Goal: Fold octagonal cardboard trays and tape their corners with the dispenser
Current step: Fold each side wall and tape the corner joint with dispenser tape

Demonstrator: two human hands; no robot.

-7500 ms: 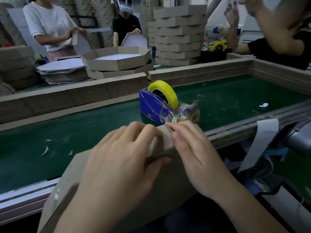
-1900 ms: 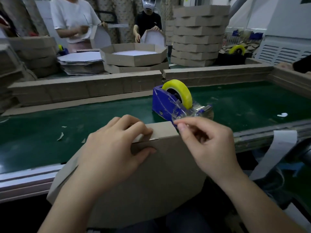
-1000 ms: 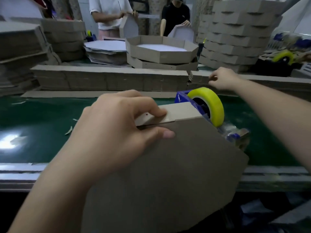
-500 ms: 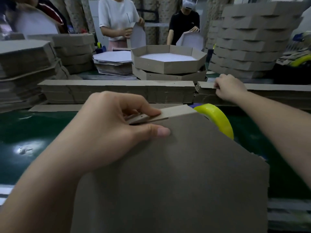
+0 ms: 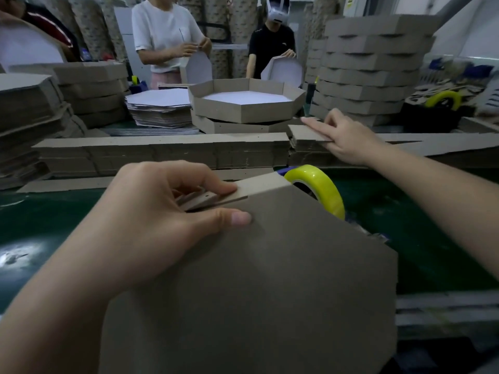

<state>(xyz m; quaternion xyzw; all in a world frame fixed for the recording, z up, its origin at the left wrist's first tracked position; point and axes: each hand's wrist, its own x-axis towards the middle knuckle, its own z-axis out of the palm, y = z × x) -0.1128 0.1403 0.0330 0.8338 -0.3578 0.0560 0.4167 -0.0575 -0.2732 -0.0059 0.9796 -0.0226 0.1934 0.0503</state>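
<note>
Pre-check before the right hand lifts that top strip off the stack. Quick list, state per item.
1. Left hand grip on the grey octagonal cardboard tray: ok, thumb and fingers pinch the folded flap.
2. Right hand on the top grey cardboard strip: ok, fingers flat on it.
3. Only one strip taken: cannot tell.
4. Yellow tape roll within reach: ok, just behind the tray.
5. Tape end ready at the cutter: cannot tell, hidden by the tray.

Occlusions, head view.
Your cardboard tray hides most of the tape dispenser; the tray's lower edge runs off frame; far-right clutter blurred.
</note>
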